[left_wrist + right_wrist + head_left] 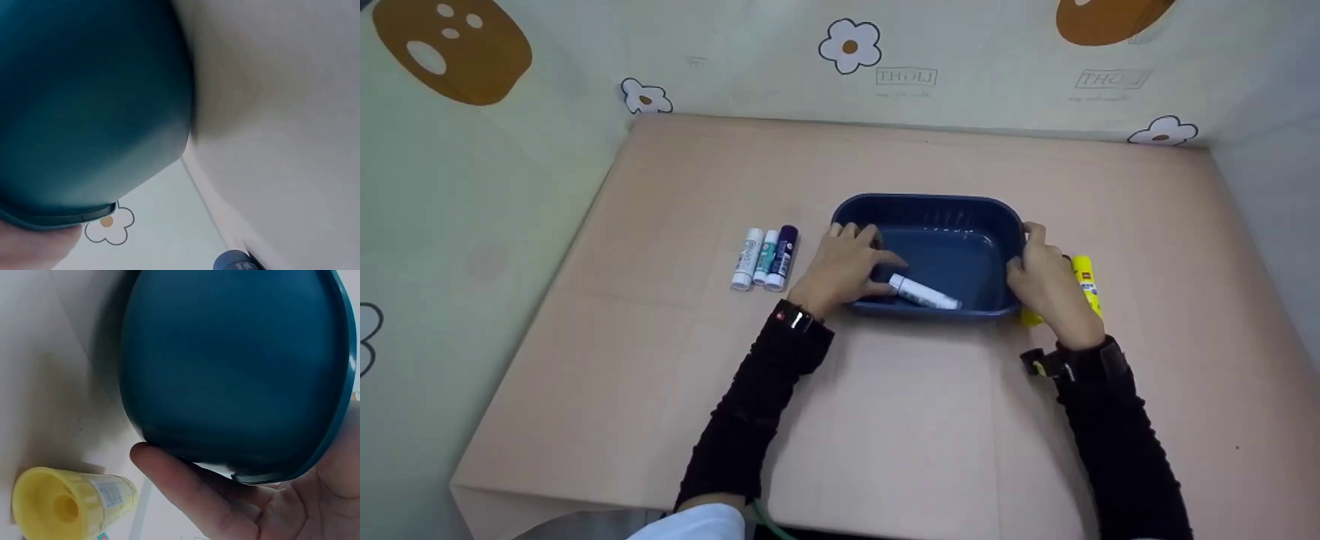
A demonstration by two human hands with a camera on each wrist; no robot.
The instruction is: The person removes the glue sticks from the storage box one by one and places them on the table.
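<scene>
A dark blue plastic tray (930,201) stands in the middle of the pink table. My left hand (847,262) grips its left rim, fingers curled over the edge and thumb reaching inside. A white glue stick (926,294) lies in the tray with one end by that thumb. My right hand (1046,281) grips the tray's right rim. In the right wrist view, the thumb (185,486) lies along the tray's outer wall (236,365) and the palm sits under the rim. The left wrist view shows the tray's outer wall (84,112) close up and blurred.
A yellow glue stick (1086,281) lies just right of the tray, behind my right hand, its hollow end (67,509) facing the right wrist camera. Three sticks lie side by side left of the tray: white (747,259), teal (766,257), purple (784,257). Flower-patterned walls enclose the table.
</scene>
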